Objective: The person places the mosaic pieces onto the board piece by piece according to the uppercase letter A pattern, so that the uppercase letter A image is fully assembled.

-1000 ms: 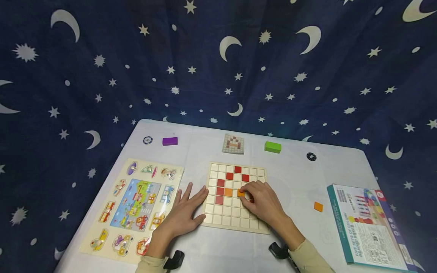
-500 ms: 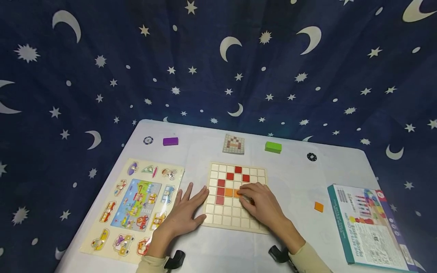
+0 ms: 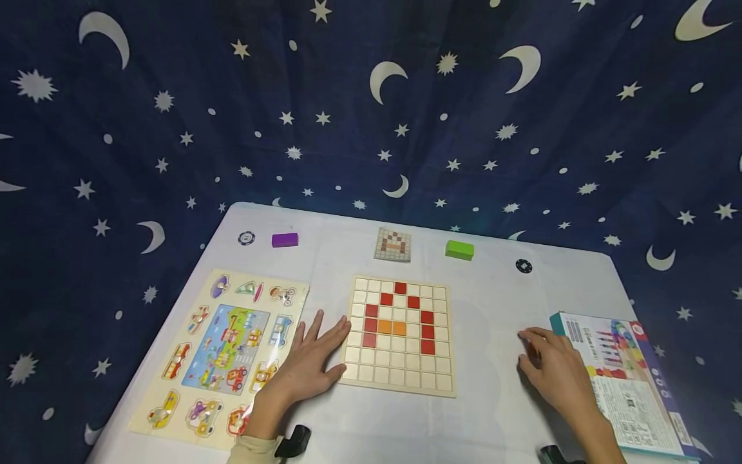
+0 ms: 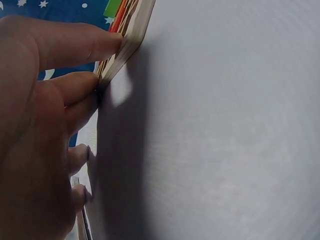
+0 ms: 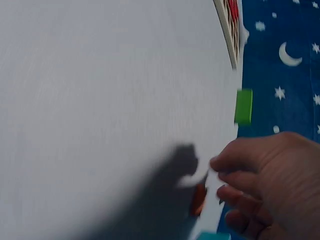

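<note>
A wooden grid board [image 3: 400, 380] lies mid-table. Its cells hold several red tiles [image 3: 428, 332] in a peaked outline and two orange tiles [image 3: 391, 328] side by side between its legs. My left hand [image 3: 307, 367] lies spread at the board's left side, its fingertips touching the edge; the left wrist view also shows thumb and fingers against that edge. My right hand [image 3: 559, 370] hovers over the table to the right, fingers loosely bent. Below it, a loose orange tile [image 5: 198, 200] lies on the table in the right wrist view, apart from the fingertips; the head view mostly hides it.
Behind the board stand a pattern card [image 3: 393, 245], a green block [image 3: 460, 250] and a purple block [image 3: 285, 240]. Two round chips, one black [image 3: 524, 266], one patterned [image 3: 246, 238], flank them. A vehicle puzzle [image 3: 220, 354] lies left, a flat box [image 3: 628, 386] right.
My right hand has let go of the second orange tile, now in a board cell, and moved right over the loose orange tile. The left hand stays at the board's edge.
</note>
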Motion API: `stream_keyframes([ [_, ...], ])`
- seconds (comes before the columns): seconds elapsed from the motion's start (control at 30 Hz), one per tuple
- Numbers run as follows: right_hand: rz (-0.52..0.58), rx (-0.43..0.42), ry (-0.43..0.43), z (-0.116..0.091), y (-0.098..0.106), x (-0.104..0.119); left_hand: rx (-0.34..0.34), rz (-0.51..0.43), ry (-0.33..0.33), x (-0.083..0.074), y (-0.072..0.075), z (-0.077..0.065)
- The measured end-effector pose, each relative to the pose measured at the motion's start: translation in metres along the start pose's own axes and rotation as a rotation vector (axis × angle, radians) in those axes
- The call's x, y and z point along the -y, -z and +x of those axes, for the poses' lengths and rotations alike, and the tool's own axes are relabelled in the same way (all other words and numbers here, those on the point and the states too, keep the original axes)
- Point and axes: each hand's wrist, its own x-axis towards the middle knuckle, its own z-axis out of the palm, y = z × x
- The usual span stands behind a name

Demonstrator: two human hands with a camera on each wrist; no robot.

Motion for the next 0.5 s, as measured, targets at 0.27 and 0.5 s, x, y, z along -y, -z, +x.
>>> stream_keyframes([
  [0.27, -0.109, 0.064, -0.065, -0.002, 0.01, -0.013, 0.004, -0.003, 0.003, 0.0, 0.001, 0.0],
  [0.5, -0.013, 0.082, -0.043, 0.006, 0.001, 0.002, 0.004, 0.005, 0.002, 0.0, 0.001, 0.0],
])
